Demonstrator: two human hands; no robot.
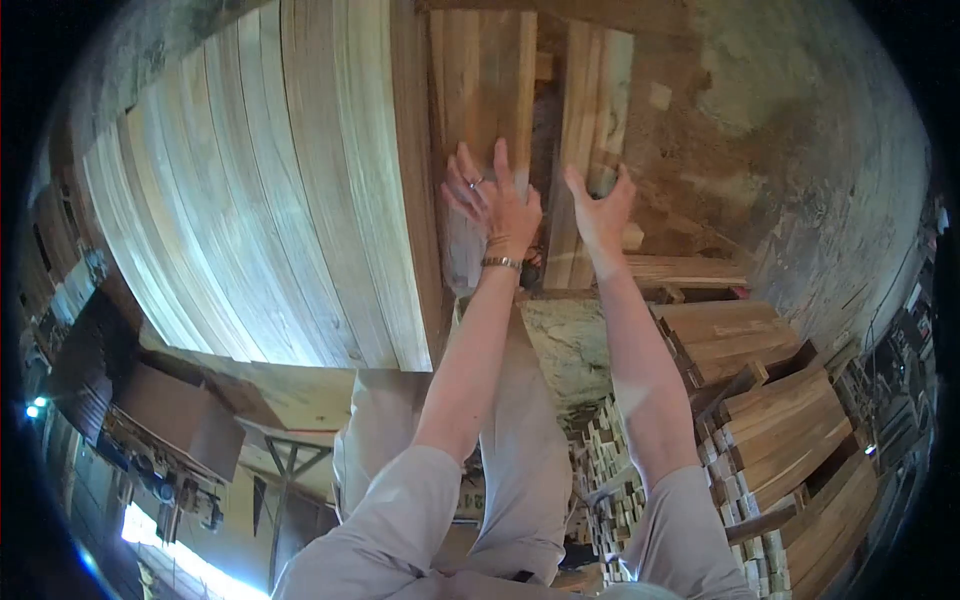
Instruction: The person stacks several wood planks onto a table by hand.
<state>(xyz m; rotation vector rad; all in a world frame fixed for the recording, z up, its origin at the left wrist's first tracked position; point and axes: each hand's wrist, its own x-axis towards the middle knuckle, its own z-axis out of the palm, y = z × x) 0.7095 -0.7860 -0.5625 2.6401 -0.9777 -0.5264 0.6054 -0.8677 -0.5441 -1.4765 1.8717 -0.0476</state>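
Observation:
My left hand (497, 205), with a ring on one finger and a wristwatch (502, 262) below it, lies with spread fingers over the near part of a narrow row of wooden boards (484, 85). Beside it on the right, my right hand (603, 215) is curved, thumb and fingers apart, over the near part of another pair of boards (592, 95). A dark gap runs between these two groups of boards. Neither hand has closed around a board.
A wide layer of planks (270, 190) lies side by side on the left. Stacked boards (790, 430) with spacer sticks stand at lower right. A stained, dusty surface (800, 110) spreads at upper right. A brown box (180, 415) is at lower left.

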